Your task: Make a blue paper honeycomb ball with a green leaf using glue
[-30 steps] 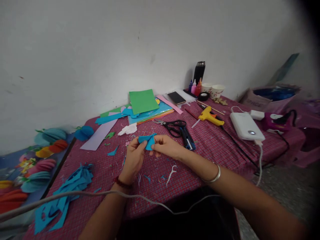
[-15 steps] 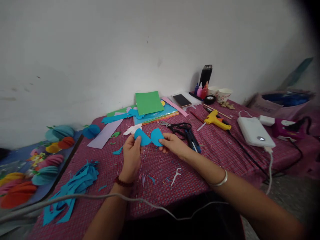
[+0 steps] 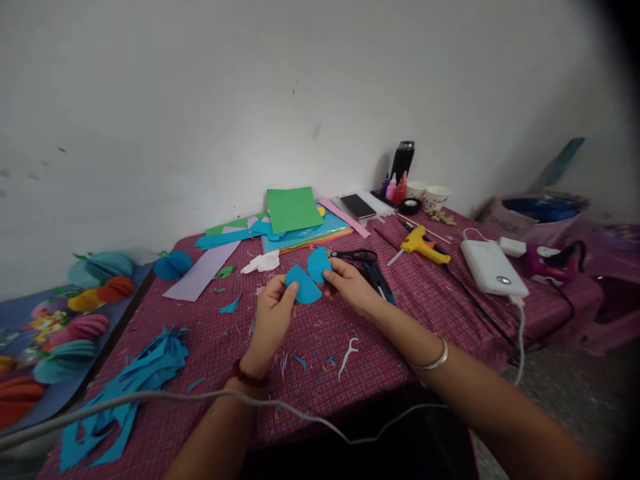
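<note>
Between thumb and fingers, my left hand [image 3: 274, 310] holds a blue paper piece [image 3: 303, 287] with a rounded edge. My right hand [image 3: 346, 283] pinches a second blue paper piece [image 3: 318, 264], just above and to the right of the first. The two pieces are close together over the checked tablecloth [image 3: 320, 347]. Black-handled scissors [image 3: 356, 255] and a dark blue cutter [image 3: 377, 283] lie behind my right hand, partly hidden by it. A crumpled white piece [image 3: 262, 262] lies behind my left hand. Whether the two blue pieces touch is hard to tell.
Blue paper scraps [image 3: 143, 373] lie at the left, near a white cable [image 3: 200, 395] crossing in front. A green sheet [image 3: 294, 209] tops stacked paper. At the right are a yellow glue gun [image 3: 423, 245], a white power bank [image 3: 493, 267] and a black flask [image 3: 403, 161].
Both blue pieces have turned in my hands and come closer together; the left one now sits lower, the right one higher. The camera view has shifted slightly.
</note>
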Motion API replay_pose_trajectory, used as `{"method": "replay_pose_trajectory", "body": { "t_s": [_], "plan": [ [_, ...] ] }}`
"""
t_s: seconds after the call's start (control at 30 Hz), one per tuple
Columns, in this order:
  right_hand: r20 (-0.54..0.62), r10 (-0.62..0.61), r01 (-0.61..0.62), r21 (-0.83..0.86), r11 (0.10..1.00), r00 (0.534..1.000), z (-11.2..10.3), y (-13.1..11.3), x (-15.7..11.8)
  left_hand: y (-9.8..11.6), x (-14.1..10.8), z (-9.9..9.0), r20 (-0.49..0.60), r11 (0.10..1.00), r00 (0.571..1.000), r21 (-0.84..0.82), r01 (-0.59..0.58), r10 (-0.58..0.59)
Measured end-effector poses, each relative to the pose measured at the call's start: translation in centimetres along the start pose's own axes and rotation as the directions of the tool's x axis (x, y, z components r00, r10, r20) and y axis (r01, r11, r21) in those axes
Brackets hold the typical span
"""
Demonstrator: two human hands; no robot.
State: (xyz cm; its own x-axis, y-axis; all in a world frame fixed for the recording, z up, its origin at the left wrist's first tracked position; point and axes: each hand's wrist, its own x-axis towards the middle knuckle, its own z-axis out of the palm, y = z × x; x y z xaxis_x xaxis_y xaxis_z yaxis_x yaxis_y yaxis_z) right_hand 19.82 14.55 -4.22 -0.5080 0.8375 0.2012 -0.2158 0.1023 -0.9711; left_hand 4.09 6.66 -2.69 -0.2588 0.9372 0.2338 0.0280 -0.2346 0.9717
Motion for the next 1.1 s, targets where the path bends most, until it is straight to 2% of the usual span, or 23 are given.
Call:
{"method": "replay_pose_trajectory", "body": {
  "t_s": [0.27, 0.5, 0.7, 0.9, 1.1],
  "plan": [
    [-0.059, -0.013, 0.009, -0.06, 0.998, 0.998, -0.7, 0.7, 0.6, -0.2, -0.1, 0.0, -0.001, 0.999, 1.0, -0.051, -0.009, 0.009],
    [-0.081, 0.022, -0.03, -0.107, 0.994, 0.996, -0.6, 1.1, 1.0, -0.1, 0.3, 0.5, -0.026, 0.964, 0.995, -0.249, 0.089, -0.098],
    [-0.089, 0.045, -0.055, -0.115, 0.992, 0.995, -0.6, 1.4, 1.0, 0.1, 0.6, 0.6, -0.072, 0.927, 0.982, -0.348, 0.14, -0.175],
    [-0.109, 0.054, -0.059, -0.04, 0.997, 0.993, -0.6, 1.2, 0.9, -0.5, 1.1, 0.4, -0.111, 0.91, 0.966, -0.376, 0.177, -0.233],
    [-0.116, 0.119, -0.103, 0.133, 0.986, 0.986, -0.9, 1.2, 0.9, -0.9, 1.3, 0.4, -0.113, 0.922, 0.963, -0.332, 0.197, -0.246]
  ]
}}
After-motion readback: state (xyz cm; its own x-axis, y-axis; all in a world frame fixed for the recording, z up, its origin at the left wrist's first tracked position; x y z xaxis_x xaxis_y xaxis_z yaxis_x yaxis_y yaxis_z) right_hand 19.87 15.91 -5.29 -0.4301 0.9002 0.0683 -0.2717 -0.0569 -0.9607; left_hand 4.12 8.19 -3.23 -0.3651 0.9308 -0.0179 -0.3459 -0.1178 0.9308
